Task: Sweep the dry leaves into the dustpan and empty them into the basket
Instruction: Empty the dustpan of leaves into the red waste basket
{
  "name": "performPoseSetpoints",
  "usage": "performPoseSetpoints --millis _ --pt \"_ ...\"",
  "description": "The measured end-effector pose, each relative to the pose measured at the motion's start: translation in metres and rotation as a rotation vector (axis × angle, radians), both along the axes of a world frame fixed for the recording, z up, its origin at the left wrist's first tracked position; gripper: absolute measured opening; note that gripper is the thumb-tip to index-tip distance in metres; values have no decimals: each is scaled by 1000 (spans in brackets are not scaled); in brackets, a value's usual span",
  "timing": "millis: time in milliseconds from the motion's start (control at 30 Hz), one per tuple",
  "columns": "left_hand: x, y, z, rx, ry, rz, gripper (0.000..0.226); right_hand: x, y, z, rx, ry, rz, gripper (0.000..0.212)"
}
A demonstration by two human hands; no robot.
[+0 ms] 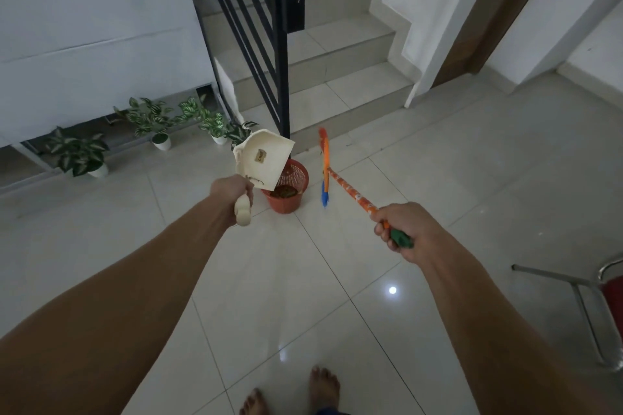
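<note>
Dustpan (263, 158) at the emptying step, as I read it from my remote station, left to right. Potted plants (81, 155) line the foot of the wall at far left, well apart from the work. My left hand (232, 190) is wrapped round the cream handle and holds the pan tilted steeply, with its lower edge over the near-left rim of the red basket (293, 202). Brown matter in the bottom of the basket is probably the dry leaves (285, 193), though the light is too dim for me to be sure. A few dark specks cling to the pan near its lower edge. Just right of the basket hangs the broom (324, 165), orange head on edge and blue bristles pointing down; I cannot tell whether they touch the floor. My right hand (401, 229) is clamped on the green end of its handle. A chair (603, 296) stands at far right. I judge the tipping nearly finished. The next move calls for a shake or tap of the pan over the basket to drop the remnants, then a check of the tiles for stray leaves.
</note>
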State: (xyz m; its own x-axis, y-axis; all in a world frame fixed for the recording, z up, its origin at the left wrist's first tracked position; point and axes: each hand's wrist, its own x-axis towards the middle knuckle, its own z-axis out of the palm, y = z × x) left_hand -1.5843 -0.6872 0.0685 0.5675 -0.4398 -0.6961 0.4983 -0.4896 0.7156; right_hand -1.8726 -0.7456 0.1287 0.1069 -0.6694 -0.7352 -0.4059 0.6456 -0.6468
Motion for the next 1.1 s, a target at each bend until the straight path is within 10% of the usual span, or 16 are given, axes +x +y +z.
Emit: performPoseSetpoints --millis 733,1100 --pt "-49 -11 -11 126 -342 -268 63 -4 -44 3 17 -50 42 15" --pt "11 47 32 -62 -3 70 10 39 8 43 66 -261 -97 13"
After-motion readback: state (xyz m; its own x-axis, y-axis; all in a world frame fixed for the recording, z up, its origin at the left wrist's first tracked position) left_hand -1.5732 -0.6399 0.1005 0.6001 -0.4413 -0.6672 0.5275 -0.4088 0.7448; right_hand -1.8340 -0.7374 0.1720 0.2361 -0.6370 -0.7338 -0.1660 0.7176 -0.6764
